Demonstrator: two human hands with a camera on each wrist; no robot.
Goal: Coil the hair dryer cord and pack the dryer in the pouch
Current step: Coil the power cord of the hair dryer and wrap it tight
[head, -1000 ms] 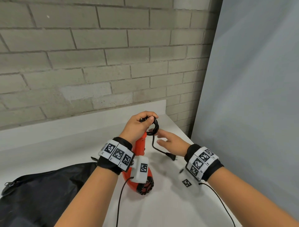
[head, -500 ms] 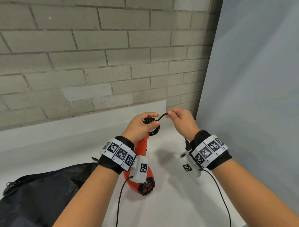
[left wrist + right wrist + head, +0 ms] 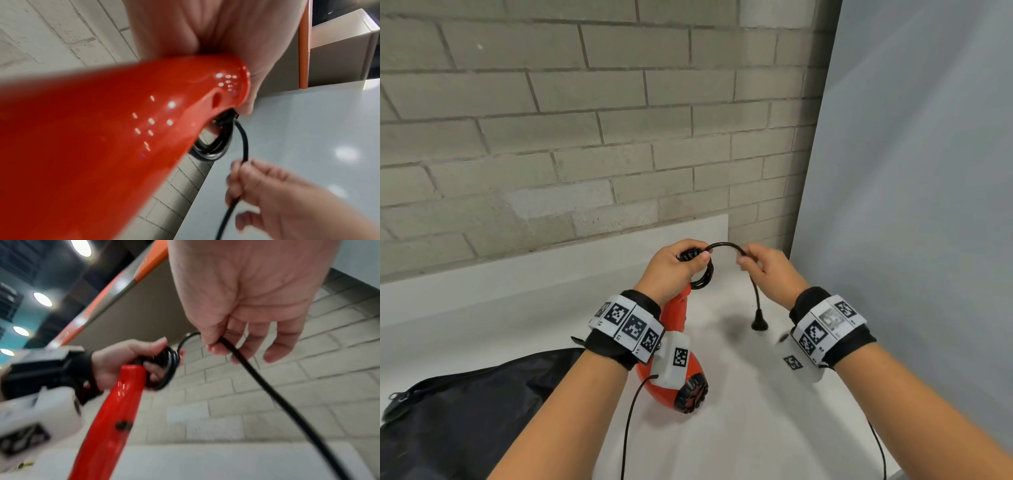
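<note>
Red dryer (image 3: 681,373) stands nose-down on the tabletop (image 3: 756,428), near its right edge, handle up. The left hand (image 3: 671,270) clamps the handle tip and coil. The cord (image 3: 726,245) arcs right to the right hand's (image 3: 767,270) pinch; the plug (image 3: 759,320) dangles below. The pouch (image 3: 465,411) lies at the near left.

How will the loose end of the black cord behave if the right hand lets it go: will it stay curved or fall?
Probably it falls: past the right hand the cord hangs down limp with the plug weighing its end. It seems a little springy, since it arches smoothly toward the left hand. The coil may loosen unless the fingers grip it.
</note>
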